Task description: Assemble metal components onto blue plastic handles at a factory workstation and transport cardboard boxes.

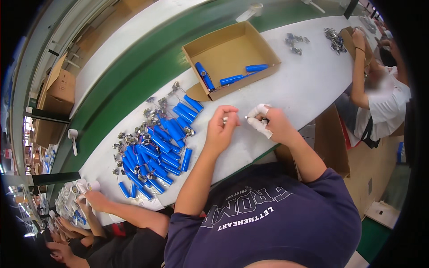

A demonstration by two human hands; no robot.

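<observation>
Both of my hands are raised over the white table (pixel 250 100), a short gap between them. My left hand (pixel 219 129) has its fingers curled in; a small pale spot shows at the fingertips, too small to name. White wraps cover the thumb and fingers of my right hand (pixel 273 125), which are pinched together. A tiny white tip pokes out of that pinch, and what it belongs to is hidden. Left of my left hand lies a heap of blue battery cells (pixel 156 140) with thin wires and small metal parts. Several more blue cells (pixel 231 80) lie in an open cardboard box (pixel 223 42) beyond my hands.
Small metal parts (pixel 295 43) and a darker pile (pixel 334 40) lie at the far right. A co-worker in a white shirt (pixel 386 107) sits at right. Other co-workers' arms (pixel 129 212) reach in at lower left, near white rolls (pixel 91 186). A green strip (pixel 134 80) borders the table.
</observation>
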